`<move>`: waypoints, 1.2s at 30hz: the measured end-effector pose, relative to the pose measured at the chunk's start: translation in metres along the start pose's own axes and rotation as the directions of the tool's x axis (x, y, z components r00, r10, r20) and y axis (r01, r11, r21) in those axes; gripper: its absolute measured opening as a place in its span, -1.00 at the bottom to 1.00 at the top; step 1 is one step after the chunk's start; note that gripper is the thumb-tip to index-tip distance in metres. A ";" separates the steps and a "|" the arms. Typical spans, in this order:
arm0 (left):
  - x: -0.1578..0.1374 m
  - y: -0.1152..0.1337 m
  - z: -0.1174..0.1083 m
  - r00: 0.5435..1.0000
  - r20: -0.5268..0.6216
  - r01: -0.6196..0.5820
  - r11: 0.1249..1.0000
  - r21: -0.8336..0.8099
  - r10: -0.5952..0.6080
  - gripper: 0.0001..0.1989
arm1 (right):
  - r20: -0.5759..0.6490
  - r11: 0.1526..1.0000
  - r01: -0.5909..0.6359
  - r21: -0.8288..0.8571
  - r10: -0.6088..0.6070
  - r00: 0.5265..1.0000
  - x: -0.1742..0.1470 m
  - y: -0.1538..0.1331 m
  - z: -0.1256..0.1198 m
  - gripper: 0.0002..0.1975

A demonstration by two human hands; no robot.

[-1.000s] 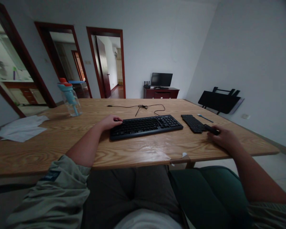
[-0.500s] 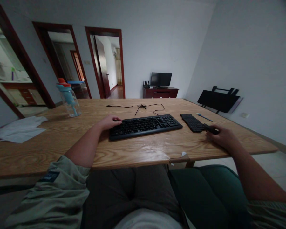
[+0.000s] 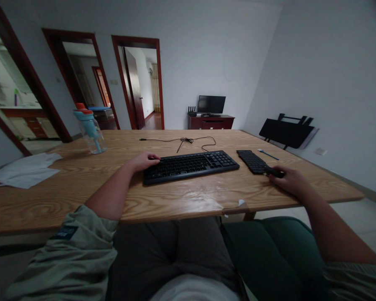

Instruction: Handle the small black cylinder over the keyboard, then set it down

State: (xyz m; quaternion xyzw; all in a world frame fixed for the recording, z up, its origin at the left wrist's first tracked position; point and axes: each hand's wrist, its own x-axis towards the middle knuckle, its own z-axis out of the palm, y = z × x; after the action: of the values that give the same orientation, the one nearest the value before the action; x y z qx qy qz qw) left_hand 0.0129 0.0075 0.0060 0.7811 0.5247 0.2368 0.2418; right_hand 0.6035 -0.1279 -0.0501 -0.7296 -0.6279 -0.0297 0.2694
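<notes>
The left hand [image 3: 142,161], grip unclear, touched the keyboard [image 3: 192,167]; right of it, the right hand [image 3: 290,180] grasped a dark tool [image 3: 273,171] pointing keyboard-ward.

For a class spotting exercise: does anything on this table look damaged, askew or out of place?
Yes: a brown patch on the near edge of the wooden table looks damaged, with a white scrap on it, perhaps peeling tape. The keyboard lies slightly askew, its left end nearer.

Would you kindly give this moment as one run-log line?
left hand: touching left end of keyboard; right hand: holding black object; cable: behind keyboard; bottle: upright on table
</notes>
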 end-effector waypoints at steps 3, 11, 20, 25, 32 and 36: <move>0.000 -0.001 0.000 1.000 0.002 -0.013 1.000 0.010 0.013 -0.54 | 0.023 1.000 -0.006 -0.013 0.006 1.000 0.001 -0.001 0.000 -0.64; 0.002 -0.004 0.001 1.000 0.011 -0.010 1.000 0.008 0.010 -0.52 | 0.058 0.999 -0.032 -0.035 0.034 0.998 0.002 0.001 0.001 -0.61; 0.003 -0.005 0.000 0.999 0.017 -0.037 0.999 0.025 0.036 -0.50 | -0.084 0.991 -0.013 0.133 0.024 0.996 0.002 0.010 -0.002 -0.63; 0.002 -0.005 0.000 0.999 0.008 -0.047 0.999 0.014 0.047 -0.50 | -0.001 0.990 -0.087 0.112 0.088 0.996 0.005 0.010 -0.002 -0.63; 0.002 -0.003 0.000 1.000 0.005 -0.031 0.999 0.013 0.031 -0.51 | 0.052 0.996 -0.063 0.064 0.060 0.997 0.007 0.007 0.000 -0.57; 0.002 -0.004 0.001 1.000 0.004 -0.019 1.000 0.009 0.019 -0.50 | 0.066 0.995 -0.078 0.069 0.074 0.995 0.007 0.005 0.000 -0.54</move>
State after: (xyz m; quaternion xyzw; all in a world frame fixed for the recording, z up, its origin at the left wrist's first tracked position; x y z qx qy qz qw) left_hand 0.0110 0.0111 0.0031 0.7876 0.5178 0.2352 0.2373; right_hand 0.6093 -0.1223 -0.0489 -0.7435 -0.6085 0.0260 0.2761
